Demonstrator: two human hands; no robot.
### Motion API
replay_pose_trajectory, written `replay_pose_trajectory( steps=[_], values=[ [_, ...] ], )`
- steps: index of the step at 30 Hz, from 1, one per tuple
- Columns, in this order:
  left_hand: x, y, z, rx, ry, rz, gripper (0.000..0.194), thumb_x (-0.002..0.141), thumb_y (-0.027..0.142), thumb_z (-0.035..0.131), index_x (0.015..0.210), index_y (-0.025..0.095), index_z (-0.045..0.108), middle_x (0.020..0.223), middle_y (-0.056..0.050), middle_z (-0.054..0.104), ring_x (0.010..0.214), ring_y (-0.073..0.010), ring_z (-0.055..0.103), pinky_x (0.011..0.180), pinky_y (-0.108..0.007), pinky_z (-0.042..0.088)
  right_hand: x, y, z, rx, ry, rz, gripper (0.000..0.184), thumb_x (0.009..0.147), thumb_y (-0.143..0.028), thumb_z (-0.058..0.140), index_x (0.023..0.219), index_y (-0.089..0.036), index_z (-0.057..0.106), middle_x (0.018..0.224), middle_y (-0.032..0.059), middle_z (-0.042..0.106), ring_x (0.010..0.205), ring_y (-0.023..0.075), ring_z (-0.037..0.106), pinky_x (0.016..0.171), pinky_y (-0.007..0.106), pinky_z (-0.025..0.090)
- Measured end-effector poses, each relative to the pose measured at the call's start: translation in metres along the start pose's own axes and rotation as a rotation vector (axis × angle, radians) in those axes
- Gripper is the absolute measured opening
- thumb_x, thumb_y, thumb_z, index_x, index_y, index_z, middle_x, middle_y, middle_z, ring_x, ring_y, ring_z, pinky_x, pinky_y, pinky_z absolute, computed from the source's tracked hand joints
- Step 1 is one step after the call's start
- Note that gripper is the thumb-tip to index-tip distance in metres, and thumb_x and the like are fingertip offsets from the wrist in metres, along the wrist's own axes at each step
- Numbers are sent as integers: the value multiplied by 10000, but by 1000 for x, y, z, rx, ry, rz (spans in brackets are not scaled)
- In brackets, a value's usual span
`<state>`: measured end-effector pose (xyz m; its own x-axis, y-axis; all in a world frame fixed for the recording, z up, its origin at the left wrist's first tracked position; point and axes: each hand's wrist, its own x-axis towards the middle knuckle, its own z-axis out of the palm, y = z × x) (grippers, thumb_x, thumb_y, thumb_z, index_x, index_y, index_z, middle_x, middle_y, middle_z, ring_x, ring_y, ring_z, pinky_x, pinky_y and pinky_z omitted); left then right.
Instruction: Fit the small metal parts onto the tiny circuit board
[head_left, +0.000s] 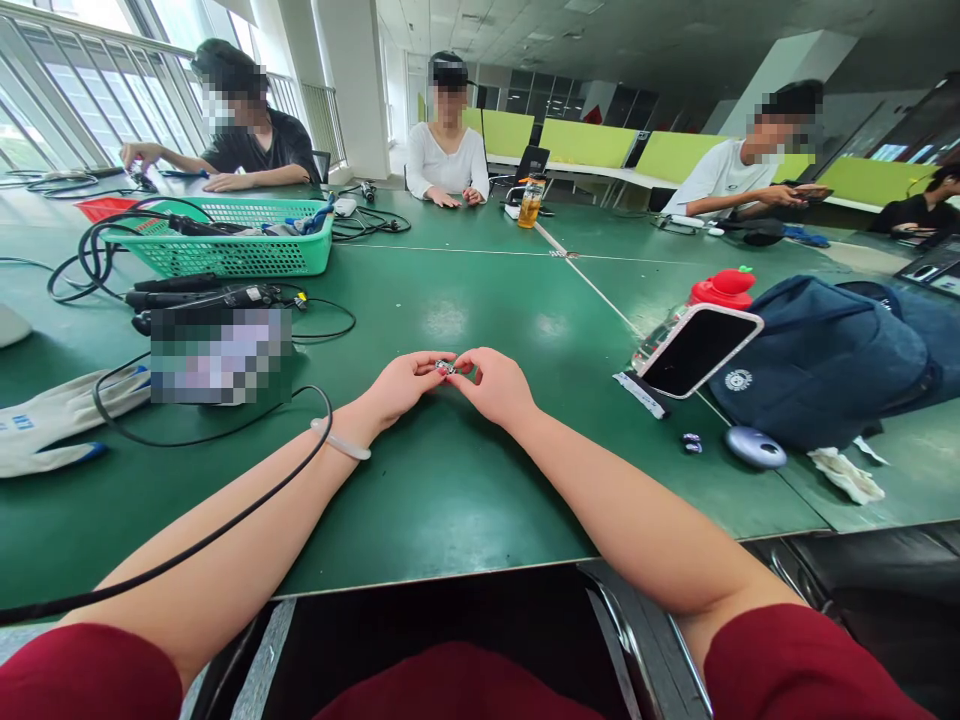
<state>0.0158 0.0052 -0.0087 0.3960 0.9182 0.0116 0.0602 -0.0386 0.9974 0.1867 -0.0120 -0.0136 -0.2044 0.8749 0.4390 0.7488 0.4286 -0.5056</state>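
Observation:
My left hand (pixel 405 385) and my right hand (pixel 495 385) meet over the middle of the green table (pixel 465 480). Both pinch a small silvery object (pixel 445 369) between their fingertips, just above the tabletop. It is too small to name. A pale band circles my left wrist. A black cable (pixel 225 525) runs across my left forearm.
A phone (pixel 697 350) leans on a red-capped bottle (pixel 720 290) beside a dark blue backpack (pixel 817 360) at right. A grey oval item (pixel 756 447) lies near it. A green basket (pixel 225 240), tools and cables sit at left, gloves (pixel 52 420) too. Three people sit at the far side.

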Motion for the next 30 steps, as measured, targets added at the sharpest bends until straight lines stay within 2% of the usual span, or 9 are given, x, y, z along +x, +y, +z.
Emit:
replay_pose_trajectory(
  steps=[5, 8, 11, 13, 17, 20, 22, 25, 30],
  values=[
    [-3, 1, 5, -264, -44, -98, 342, 696, 259, 737, 1005, 117, 708, 983, -92, 706, 879, -155, 629, 850, -295, 491, -4, -10, 5, -209, -33, -81, 177, 862, -367, 608, 835, -194, 631, 887, 21, 659, 786, 149, 587, 649, 259, 384],
    [-3, 2, 5, -271, -19, -145, 303, 723, 195, 697, 1014, 113, 704, 946, -89, 707, 808, -133, 636, 777, -259, 513, -4, -11, 7, -246, -47, -121, 213, 883, -388, 584, 827, -188, 628, 882, 27, 653, 779, 148, 588, 642, 261, 377],
    [0, 0, -4, -205, 81, -160, 321, 772, 143, 617, 1088, 109, 665, 977, -106, 705, 833, -135, 658, 802, -264, 530, -1, -3, 6, -183, -87, -186, 198, 888, -381, 592, 904, -190, 645, 901, 28, 654, 792, 139, 587, 678, 255, 390],
    [4, -1, -18, -14, 205, -125, 338, 796, 119, 554, 1124, 108, 634, 1025, -119, 696, 851, -145, 670, 829, -289, 538, 2, 7, 4, -140, -136, -217, 186, 888, -349, 598, 978, -195, 650, 884, 23, 653, 768, 131, 576, 685, 256, 393],
    [8, -1, -64, 764, 435, -5, 320, 846, 160, 460, 1091, 138, 665, 1002, -113, 710, 915, -208, 670, 898, -362, 511, 8, 25, -1, -40, -159, -112, 155, 893, -271, 573, 996, -196, 663, 833, 12, 655, 708, 118, 549, 693, 259, 402],
    [5, 1, -97, 1208, 537, -65, 348, 850, 182, 452, 1098, 152, 695, 1061, -131, 708, 1045, -284, 633, 962, -404, 461, 9, 30, -3, -13, -139, -63, 155, 898, -248, 542, 940, -195, 681, 833, 18, 665, 725, 125, 553, 705, 264, 406],
    [1, 1, -111, 1324, 563, -164, 378, 843, 164, 442, 1123, 139, 694, 1078, -146, 705, 1057, -306, 626, 929, -404, 473, 8, 30, -5, -21, -140, -77, 173, 903, -236, 523, 911, -193, 690, 846, 26, 672, 744, 131, 559, 717, 269, 406],
    [-2, 0, -121, 1382, 592, -253, 403, 825, 134, 438, 1137, 128, 692, 1068, -158, 706, 1042, -314, 627, 883, -395, 487, 7, 28, -6, -31, -147, -97, 188, 906, -228, 511, 904, -193, 696, 850, 33, 674, 761, 136, 566, 724, 271, 406],
    [-1, -4, -126, 1378, 631, -280, 376, 791, 144, 478, 1085, 107, 710, 1059, -186, 697, 1010, -322, 627, 826, -388, 494, 6, 28, -8, -26, -143, -96, 194, 904, -235, 509, 899, -194, 698, 839, 27, 674, 761, 135, 567, 720, 268, 404]
  ],
)
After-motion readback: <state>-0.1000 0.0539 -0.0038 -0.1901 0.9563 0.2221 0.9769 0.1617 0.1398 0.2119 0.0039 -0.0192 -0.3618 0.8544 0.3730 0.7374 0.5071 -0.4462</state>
